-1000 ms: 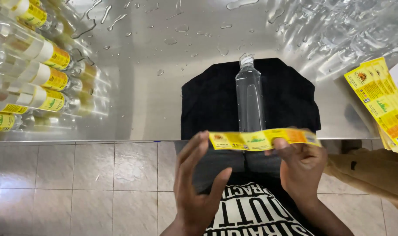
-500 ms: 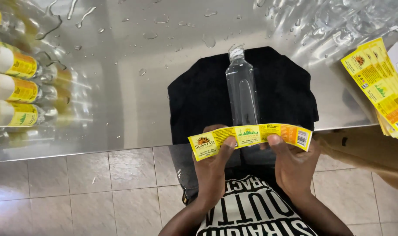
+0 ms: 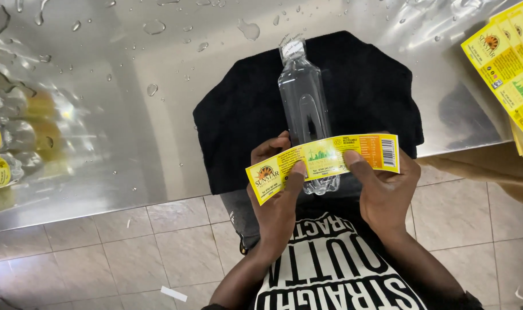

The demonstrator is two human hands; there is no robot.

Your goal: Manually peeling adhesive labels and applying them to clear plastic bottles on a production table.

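A clear plastic bottle (image 3: 304, 103) lies on a black cloth (image 3: 244, 115) spread over the near edge of a wet steel table (image 3: 129, 149), its cap pointing away from me. Both hands hold a long yellow label (image 3: 324, 159) stretched across the bottle's lower end. My left hand (image 3: 278, 201) pinches the label's left part with the thumb on top. My right hand (image 3: 382, 195) pinches the right part near the barcode end.
A stack of yellow labels (image 3: 505, 69) lies at the table's right edge. Labelled bottles (image 3: 0, 155) lie at the far left. Water drops dot the steel. Beige floor tiles (image 3: 129, 258) show below the table edge, and a tan sleeve (image 3: 491, 169) shows at the right.
My left hand closed on the label's left part. Both hands carried the label forward and up over the bottle's base. The view shifted closer to the table.
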